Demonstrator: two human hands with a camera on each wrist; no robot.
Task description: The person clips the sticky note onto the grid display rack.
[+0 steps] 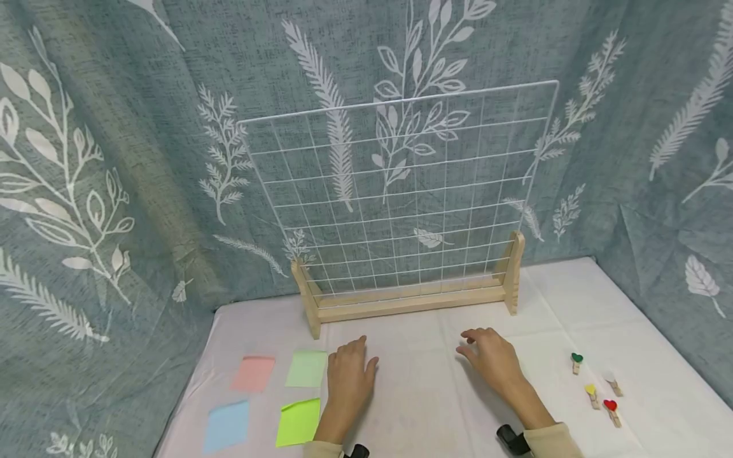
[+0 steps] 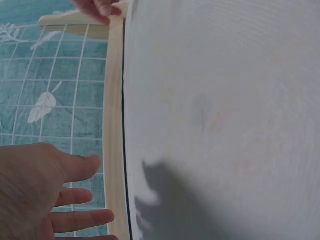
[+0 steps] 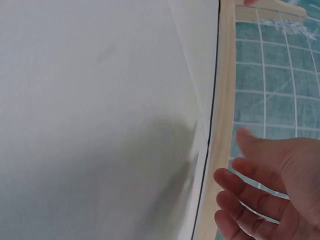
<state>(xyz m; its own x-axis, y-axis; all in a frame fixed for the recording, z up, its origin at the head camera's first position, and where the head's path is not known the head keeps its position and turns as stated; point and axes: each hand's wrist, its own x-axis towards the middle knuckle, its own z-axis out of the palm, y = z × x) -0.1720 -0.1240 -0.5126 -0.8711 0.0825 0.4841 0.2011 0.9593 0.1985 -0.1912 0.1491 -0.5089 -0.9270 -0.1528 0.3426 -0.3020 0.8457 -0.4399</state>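
Fingers (image 3: 250, 194), two sets: neither had hold of anything. Left hand (image 1: 348, 381): fingers extended, thumb spread apart. Right hand (image 1: 494, 362): fingers loosely bent, thumb parted from them. Both were held in front of the grid's base, apart from it.

Step, as judged: a ready position, nothing taken up. A next move would probably have called for a sideways reach and a light pinch.

Curtain (image 1: 149, 191): blue-green, white leaf print; hung behind and at both sides.

Surface (image 1: 424, 388): white cloth covering, creased at right.

Grid (image 1: 401, 192): white wire, stood at the back in a wooden base (image 1: 412, 304).

Notes, four, left of the left hand: pink (image 1: 254, 373), blue (image 1: 227, 426), lime (image 1: 299, 422), and pale green (image 1: 305, 369), which lay just beside that hand.

Clips, four, well right of the right hand: green (image 1: 576, 361), white (image 1: 613, 383), yellow (image 1: 592, 395), red (image 1: 612, 412).
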